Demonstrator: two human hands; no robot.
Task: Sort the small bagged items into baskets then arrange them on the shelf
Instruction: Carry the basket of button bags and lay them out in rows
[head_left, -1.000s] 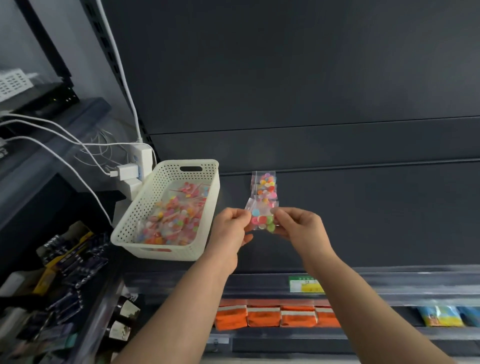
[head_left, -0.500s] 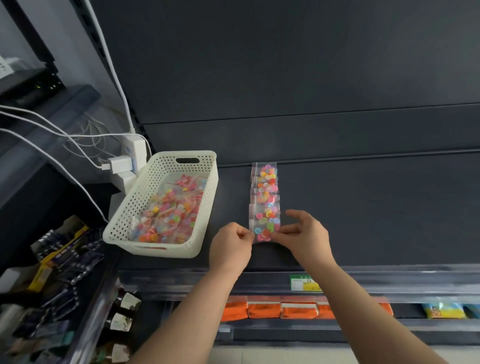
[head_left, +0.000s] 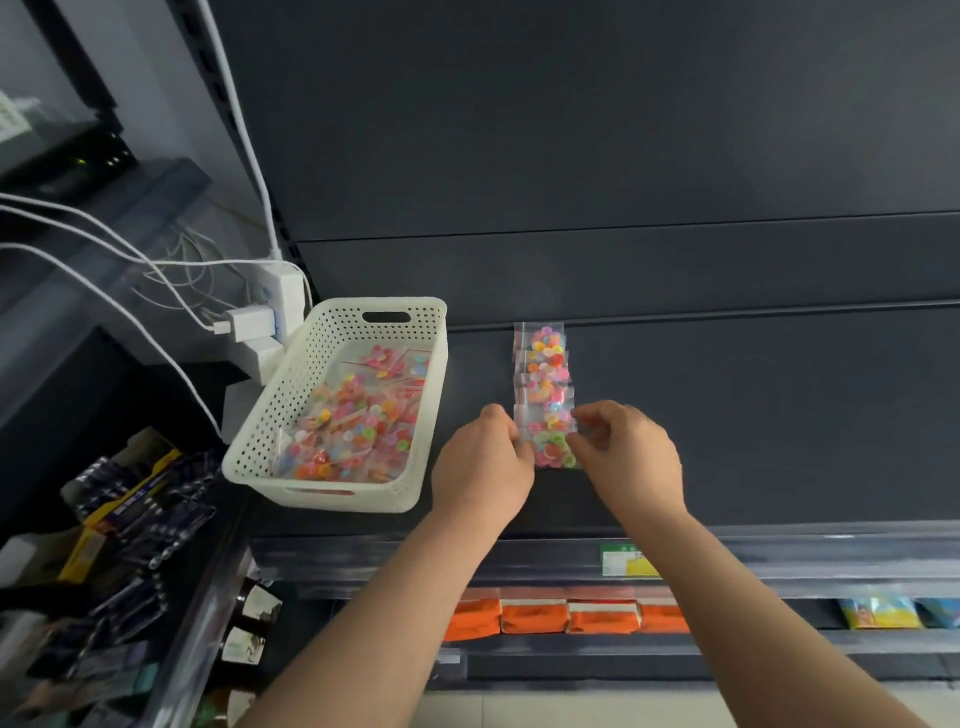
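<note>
The left hand (head_left: 480, 462) hides its own fingertips at the front bag (head_left: 549, 441). At 8 o'clock the dark packs (head_left: 140, 519) are blurred and cut off; the label (head_left: 626, 560) at 5 o'clock is unreadable.

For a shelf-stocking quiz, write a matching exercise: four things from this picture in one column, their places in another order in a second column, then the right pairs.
Things:
1. white perforated plastic basket
2. front clear bag of colourful beads
3. orange rectangular packets
4. white plug-in charger

Places:
A. on the lower shelf
B. pinched between left hand and right hand
C. at the left end of the dark shelf
D. plugged into the white power strip

Pairs: 1-C, 2-B, 3-A, 4-D.
</note>
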